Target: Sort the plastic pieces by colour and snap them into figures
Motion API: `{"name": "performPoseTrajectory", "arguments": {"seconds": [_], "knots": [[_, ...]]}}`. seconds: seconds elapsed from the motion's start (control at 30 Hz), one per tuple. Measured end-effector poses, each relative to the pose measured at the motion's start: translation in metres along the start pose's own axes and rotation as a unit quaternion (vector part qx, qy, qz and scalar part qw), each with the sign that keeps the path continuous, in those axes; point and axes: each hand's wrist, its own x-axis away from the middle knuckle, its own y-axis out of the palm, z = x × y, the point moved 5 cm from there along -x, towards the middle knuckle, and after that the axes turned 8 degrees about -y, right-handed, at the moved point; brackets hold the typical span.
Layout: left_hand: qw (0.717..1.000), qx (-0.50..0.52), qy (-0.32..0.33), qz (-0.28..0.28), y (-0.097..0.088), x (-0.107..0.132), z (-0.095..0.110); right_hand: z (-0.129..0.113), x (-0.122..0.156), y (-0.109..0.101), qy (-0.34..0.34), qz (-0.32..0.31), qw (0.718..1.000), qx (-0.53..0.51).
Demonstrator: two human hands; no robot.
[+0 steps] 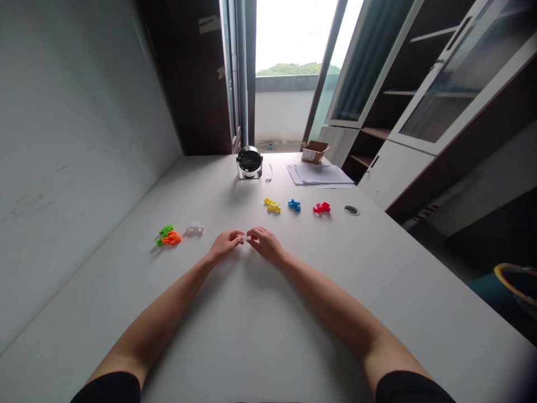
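Currently | small whitish plastic piece (245, 238) is being pinched from both sides by fingers of left hand (226, 245) and right hand (265, 244) | it is being held above white desk (319, 268) | light, stiff piece, best being gripped by its edges

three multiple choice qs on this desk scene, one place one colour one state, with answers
1. Where is the blue plastic piece?
A) on the papers
B) between the yellow piece and the red piece
C) in the cardboard box

2. What colour is the piece touching the orange piece?
A) green
B) blue
C) yellow

3. What are the left hand and right hand doing?
A) resting apart, empty
B) pinching a small pale piece between them
C) holding the desk fan

1: B, it lies in the row between those two.
2: A, the green piece lies against it.
3: B, their fingertips meet on it.
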Motion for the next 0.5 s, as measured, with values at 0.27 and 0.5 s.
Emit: {"name": "performPoseTrajectory", "arguments": {"seconds": [0.27, 0.5], "knots": [[0.998, 0.06, 0.02, 0.03, 0.006, -0.008, -0.005, 0.004, 0.0, -0.001, 0.038, 0.015, 0.999, 0.013], [0.998, 0.038, 0.012, 0.048, 0.011, -0.013, -0.006, 0.0, -0.001, -0.004, 0.027, 0.02, 0.999, -0.003]]}}
